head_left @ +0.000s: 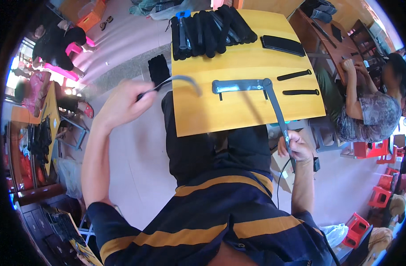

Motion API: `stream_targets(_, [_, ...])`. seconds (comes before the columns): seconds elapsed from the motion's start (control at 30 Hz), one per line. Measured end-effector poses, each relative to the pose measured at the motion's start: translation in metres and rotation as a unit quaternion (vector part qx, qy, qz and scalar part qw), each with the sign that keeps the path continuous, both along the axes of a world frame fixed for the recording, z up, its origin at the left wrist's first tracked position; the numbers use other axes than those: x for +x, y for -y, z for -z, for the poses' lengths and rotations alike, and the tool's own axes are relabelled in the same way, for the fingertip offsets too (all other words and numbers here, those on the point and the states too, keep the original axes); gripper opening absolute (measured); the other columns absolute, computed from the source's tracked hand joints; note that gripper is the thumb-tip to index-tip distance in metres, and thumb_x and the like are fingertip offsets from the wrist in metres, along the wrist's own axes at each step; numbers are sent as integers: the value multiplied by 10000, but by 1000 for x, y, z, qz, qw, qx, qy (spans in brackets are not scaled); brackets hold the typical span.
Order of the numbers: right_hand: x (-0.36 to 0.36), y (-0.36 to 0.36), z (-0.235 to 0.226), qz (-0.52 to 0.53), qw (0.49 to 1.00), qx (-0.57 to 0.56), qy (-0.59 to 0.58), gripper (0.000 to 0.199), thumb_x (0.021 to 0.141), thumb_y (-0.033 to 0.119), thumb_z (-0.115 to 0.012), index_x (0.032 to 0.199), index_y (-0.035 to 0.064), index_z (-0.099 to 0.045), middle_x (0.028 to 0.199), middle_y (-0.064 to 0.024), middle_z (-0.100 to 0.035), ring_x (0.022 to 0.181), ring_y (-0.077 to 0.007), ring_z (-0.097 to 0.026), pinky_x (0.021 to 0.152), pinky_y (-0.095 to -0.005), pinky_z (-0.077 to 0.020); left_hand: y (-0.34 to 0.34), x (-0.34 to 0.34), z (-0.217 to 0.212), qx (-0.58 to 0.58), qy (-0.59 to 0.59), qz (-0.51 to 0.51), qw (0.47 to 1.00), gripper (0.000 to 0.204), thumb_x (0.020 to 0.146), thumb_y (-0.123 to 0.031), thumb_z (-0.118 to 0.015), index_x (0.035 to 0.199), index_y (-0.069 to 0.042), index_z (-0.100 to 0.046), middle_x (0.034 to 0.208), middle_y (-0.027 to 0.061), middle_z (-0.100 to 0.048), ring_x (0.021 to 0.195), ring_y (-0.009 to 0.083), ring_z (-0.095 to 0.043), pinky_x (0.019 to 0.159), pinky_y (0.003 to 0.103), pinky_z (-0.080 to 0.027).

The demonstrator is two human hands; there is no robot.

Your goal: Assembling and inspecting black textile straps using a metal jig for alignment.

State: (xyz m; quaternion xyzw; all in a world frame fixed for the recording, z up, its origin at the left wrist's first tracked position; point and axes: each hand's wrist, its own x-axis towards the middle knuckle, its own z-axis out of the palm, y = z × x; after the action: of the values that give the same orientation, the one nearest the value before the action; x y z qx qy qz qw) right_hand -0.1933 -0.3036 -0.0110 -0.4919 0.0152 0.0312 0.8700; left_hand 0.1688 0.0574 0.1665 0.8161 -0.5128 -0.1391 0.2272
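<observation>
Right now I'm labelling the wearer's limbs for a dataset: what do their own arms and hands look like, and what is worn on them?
Both forearms are bare, with no gloves, watch or rings that I can make out on the left hand or the right hand. Short sleeves of a dark navy shirt with mustard-yellow stripes end near the upper arms. Finer detail is blurred.

Workshop: worktables, piled black straps, seated workers.

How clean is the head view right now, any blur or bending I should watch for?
Head view: the left hand and the curved grey strip it holds are smeared by motion blur; the right hand on the long grey bar is sharper. Fisheye bends the wooden board edges. Bright daylight blows out the far left rim.
</observation>
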Motion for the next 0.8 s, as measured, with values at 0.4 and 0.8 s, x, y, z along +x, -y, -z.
stream_targets(0.4, [-37, -4, 29, 170, 983, 74, 7, 344, 965, 386, -713, 1051, 67, -618, 721, -49, -566, 612, -179, -566, 585, -312, -466, 196, 27, 56, -103, -179, 57, 977, 369, 958, -222, -577, 644, -40, -515, 563, 27, -499, 519, 91, -459, 490, 300, -392])
stream_targets(0.8, [-34, 11, 38, 263, 962, 74, 8, 354, 1015, 392, -645, 910, 91, -491, 686, -12, -482, 591, -155, -500, 600, -312, -430, 146, 76, 161, 130, -383, -118, 907, 345, 910, -210, -579, 594, -94, -505, 526, 23, -526, 384, 101, -421, 372, 273, -322])
